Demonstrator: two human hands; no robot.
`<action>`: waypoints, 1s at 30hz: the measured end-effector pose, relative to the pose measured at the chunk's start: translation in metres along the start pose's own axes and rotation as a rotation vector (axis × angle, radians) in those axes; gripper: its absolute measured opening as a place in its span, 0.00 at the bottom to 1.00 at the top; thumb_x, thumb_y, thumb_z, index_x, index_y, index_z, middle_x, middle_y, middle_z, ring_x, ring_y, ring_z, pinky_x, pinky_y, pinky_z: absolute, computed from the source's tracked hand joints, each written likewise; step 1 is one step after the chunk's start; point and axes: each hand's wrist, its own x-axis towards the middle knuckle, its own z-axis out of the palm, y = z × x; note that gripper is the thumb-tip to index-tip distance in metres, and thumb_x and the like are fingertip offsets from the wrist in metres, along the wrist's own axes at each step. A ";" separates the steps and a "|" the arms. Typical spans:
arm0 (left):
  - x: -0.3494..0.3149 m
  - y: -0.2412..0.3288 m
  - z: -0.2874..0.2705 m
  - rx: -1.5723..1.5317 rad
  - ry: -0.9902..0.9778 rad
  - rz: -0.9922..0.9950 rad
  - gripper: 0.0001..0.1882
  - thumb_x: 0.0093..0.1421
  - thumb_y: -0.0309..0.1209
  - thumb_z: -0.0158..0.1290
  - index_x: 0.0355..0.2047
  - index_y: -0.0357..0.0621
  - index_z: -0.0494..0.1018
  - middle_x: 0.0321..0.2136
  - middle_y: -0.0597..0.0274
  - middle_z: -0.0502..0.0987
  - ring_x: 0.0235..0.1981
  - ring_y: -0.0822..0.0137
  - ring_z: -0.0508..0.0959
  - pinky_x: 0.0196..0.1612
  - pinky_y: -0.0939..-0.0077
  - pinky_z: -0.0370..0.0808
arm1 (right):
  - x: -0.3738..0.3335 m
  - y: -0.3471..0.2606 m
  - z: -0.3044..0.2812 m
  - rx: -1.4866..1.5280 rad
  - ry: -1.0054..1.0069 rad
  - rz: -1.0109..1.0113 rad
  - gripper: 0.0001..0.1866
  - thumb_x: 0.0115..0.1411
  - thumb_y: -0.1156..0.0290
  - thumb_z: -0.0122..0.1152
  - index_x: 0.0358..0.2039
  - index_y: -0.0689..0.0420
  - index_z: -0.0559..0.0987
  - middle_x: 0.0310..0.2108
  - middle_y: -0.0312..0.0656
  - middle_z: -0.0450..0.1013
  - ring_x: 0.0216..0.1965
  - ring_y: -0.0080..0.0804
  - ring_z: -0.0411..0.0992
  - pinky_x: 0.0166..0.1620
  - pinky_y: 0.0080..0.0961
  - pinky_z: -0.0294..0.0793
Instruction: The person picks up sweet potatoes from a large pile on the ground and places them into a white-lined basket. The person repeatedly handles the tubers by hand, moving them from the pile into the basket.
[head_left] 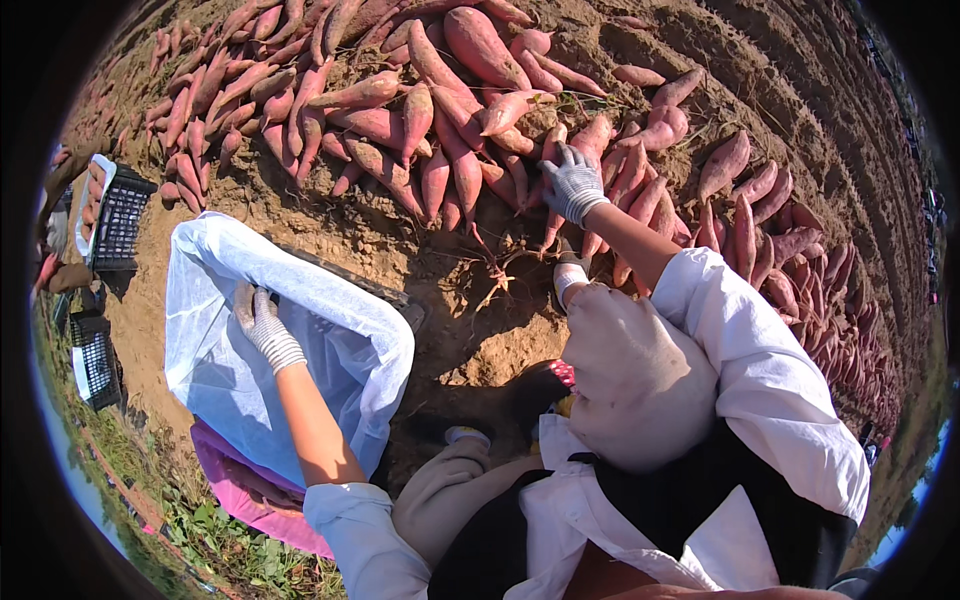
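Note:
My left hand (pixel 262 328), in a grey-white knit glove, is inside a crate lined with white cloth (pixel 340 315). Its fingers are stretched out against the liner and hold nothing. On the right, my gloved right hand (pixel 573 187) reaches into the edge of a large heap of reddish sweet potatoes (pixel 465 165). Its fingers curl over one slender sweet potato (pixel 552 142), which still lies among the others. The glove hides the middle of that sweet potato. Folds and shade cover the bottom of the lined crate.
A purple-pink bag (pixel 265 500) sits behind the lined crate. Far left are black crates (pixel 122 220), one lined and holding sweet potatoes, with another person beside them. My bent knee (pixel 635 385) lies close below my right arm. Sweet potatoes continue along the soil (pixel 790 110) to the right.

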 end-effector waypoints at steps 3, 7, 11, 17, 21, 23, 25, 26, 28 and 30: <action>0.005 0.049 -0.014 0.027 -0.077 0.206 0.21 0.61 0.21 0.46 0.56 0.36 0.62 0.47 0.52 0.74 0.50 0.62 0.73 0.50 0.69 0.72 | 0.004 -0.010 -0.009 -0.038 -0.130 -0.105 0.22 0.49 0.65 0.58 0.48 0.49 0.76 0.61 0.49 0.57 0.62 0.53 0.55 0.61 0.46 0.59; 0.002 0.064 -0.019 0.116 -0.208 0.447 0.20 0.62 0.23 0.47 0.55 0.34 0.62 0.49 0.50 0.73 0.50 0.61 0.74 0.50 0.70 0.72 | -0.001 -0.005 0.001 -0.185 -0.151 -0.231 0.21 0.51 0.63 0.59 0.48 0.49 0.77 0.61 0.44 0.60 0.63 0.50 0.53 0.63 0.47 0.55; -0.029 0.087 -0.013 0.221 -0.311 0.473 0.21 0.62 0.25 0.48 0.54 0.31 0.63 0.49 0.49 0.73 0.50 0.62 0.75 0.51 0.73 0.71 | 0.010 0.008 0.003 -0.394 -0.195 -0.549 0.20 0.53 0.61 0.56 0.48 0.46 0.77 0.57 0.36 0.65 0.64 0.44 0.54 0.66 0.49 0.46; -0.047 0.112 0.001 0.280 -0.339 0.490 0.17 0.62 0.21 0.47 0.52 0.31 0.66 0.48 0.51 0.74 0.49 0.64 0.75 0.51 0.73 0.72 | 0.031 0.037 -0.025 -0.253 -0.237 -0.932 0.25 0.42 0.66 0.65 0.45 0.49 0.75 0.51 0.39 0.68 0.56 0.41 0.64 0.61 0.41 0.59; -0.058 0.112 0.017 0.103 -0.390 0.446 0.15 0.62 0.20 0.47 0.50 0.31 0.67 0.47 0.52 0.74 0.49 0.63 0.75 0.51 0.72 0.73 | 0.010 0.025 -0.073 0.051 -0.081 -0.778 0.30 0.40 0.66 0.68 0.48 0.52 0.74 0.48 0.42 0.70 0.52 0.43 0.67 0.55 0.39 0.67; -0.083 0.116 0.036 0.062 -0.460 0.329 0.15 0.62 0.19 0.47 0.50 0.31 0.68 0.47 0.52 0.74 0.49 0.63 0.75 0.51 0.72 0.73 | 0.010 0.008 -0.080 0.227 -0.022 -0.643 0.31 0.41 0.63 0.68 0.49 0.52 0.73 0.48 0.43 0.70 0.49 0.43 0.69 0.53 0.38 0.67; -0.100 0.113 0.050 0.083 -0.687 0.235 0.17 0.60 0.19 0.49 0.51 0.34 0.67 0.46 0.54 0.74 0.49 0.64 0.75 0.51 0.71 0.73 | 0.001 -0.026 -0.108 0.440 0.012 -0.541 0.31 0.47 0.58 0.68 0.50 0.57 0.72 0.42 0.48 0.72 0.46 0.47 0.70 0.51 0.37 0.69; -0.111 0.111 0.062 0.118 -0.747 0.257 0.18 0.59 0.20 0.51 0.51 0.36 0.68 0.47 0.54 0.74 0.49 0.63 0.75 0.51 0.71 0.73 | -0.005 -0.041 -0.116 0.544 -0.047 -0.492 0.31 0.48 0.58 0.67 0.50 0.59 0.72 0.41 0.50 0.73 0.45 0.47 0.71 0.50 0.36 0.70; -0.128 0.113 0.088 0.240 -0.858 0.408 0.21 0.57 0.21 0.54 0.52 0.41 0.68 0.48 0.55 0.74 0.50 0.60 0.74 0.52 0.68 0.72 | -0.009 -0.062 -0.113 0.857 -0.129 -0.412 0.31 0.50 0.56 0.66 0.50 0.61 0.71 0.40 0.51 0.74 0.43 0.46 0.73 0.48 0.32 0.71; -0.141 0.118 0.108 0.362 -0.907 0.670 0.25 0.53 0.22 0.56 0.53 0.45 0.68 0.51 0.55 0.71 0.53 0.56 0.71 0.55 0.64 0.69 | -0.019 -0.069 -0.104 0.972 -0.255 -0.420 0.31 0.50 0.55 0.67 0.50 0.60 0.72 0.39 0.48 0.75 0.41 0.38 0.74 0.46 0.29 0.72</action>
